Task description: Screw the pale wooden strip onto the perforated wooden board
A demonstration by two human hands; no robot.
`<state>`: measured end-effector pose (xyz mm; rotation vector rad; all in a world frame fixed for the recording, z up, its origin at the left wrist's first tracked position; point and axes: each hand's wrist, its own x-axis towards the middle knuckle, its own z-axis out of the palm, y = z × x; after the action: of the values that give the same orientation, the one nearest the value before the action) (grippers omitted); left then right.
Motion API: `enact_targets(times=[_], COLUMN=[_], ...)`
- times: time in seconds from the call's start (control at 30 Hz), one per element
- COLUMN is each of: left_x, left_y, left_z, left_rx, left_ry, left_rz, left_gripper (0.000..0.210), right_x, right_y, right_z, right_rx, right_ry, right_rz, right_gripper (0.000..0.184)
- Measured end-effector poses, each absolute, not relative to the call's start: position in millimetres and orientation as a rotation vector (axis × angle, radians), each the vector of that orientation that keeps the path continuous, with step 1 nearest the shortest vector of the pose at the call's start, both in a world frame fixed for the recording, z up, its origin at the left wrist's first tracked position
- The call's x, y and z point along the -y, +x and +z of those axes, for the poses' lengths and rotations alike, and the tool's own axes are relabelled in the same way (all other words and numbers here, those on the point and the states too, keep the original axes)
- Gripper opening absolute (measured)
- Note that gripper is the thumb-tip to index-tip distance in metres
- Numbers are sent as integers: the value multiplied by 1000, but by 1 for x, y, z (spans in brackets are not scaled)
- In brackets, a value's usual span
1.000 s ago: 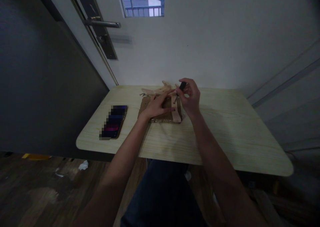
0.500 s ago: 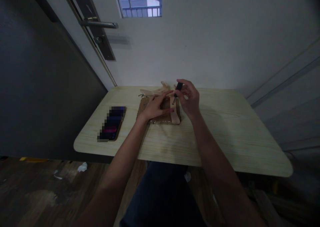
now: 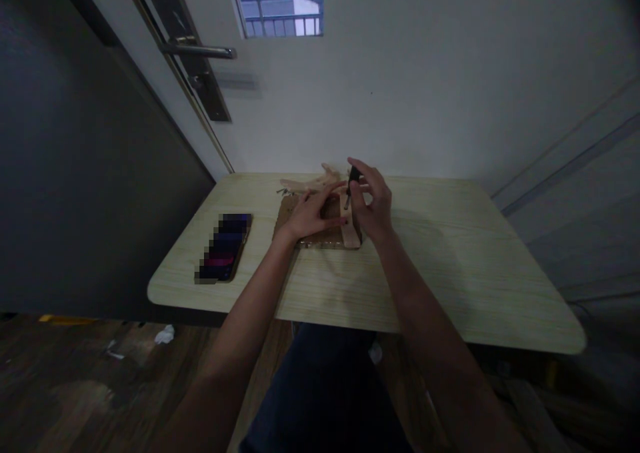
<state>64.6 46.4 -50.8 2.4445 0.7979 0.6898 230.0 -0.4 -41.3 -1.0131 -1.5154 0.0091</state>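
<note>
A brown, cardboard-like slab (image 3: 284, 212) lies on the table, with a pale wooden strip (image 3: 351, 236) across its right end. Over the slab, my left hand (image 3: 311, 216) is spread, fingers apart, its thumb reaching the strip. My right hand (image 3: 376, 206) grips a small screwdriver (image 3: 354, 174) by its black handle. The metal shaft slants down to the strip, and its tip meets the strip near the upper end. Whether a screw sits under the tip is too small to tell. My left fingertips lie close to the screwdriver.
Behind the slab are pale wooden pieces (image 3: 327, 176) and small dark bits (image 3: 283, 191), perhaps screws. A phone (image 3: 227, 246) lies on the left of the table (image 3: 480, 266). A white door with a metal handle (image 3: 205, 52) stands directly behind.
My right hand has shifted slightly left, and the screwdriver's handle stands more upright, its tip still at the strip. My left hand and the slab have stayed in place.
</note>
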Motion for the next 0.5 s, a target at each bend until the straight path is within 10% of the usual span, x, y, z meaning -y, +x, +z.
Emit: enact_targets(times=[0.5], left_x=[-47], left_y=[63], left_z=[-49], left_rx=[-807], left_ry=[2457], left_rz=[680], left_gripper=[85], right_x=[-8], right_y=[232], right_z=[-48], right_rx=[1235], right_ry=[-1094], right_rz=[78], right_gripper=[34])
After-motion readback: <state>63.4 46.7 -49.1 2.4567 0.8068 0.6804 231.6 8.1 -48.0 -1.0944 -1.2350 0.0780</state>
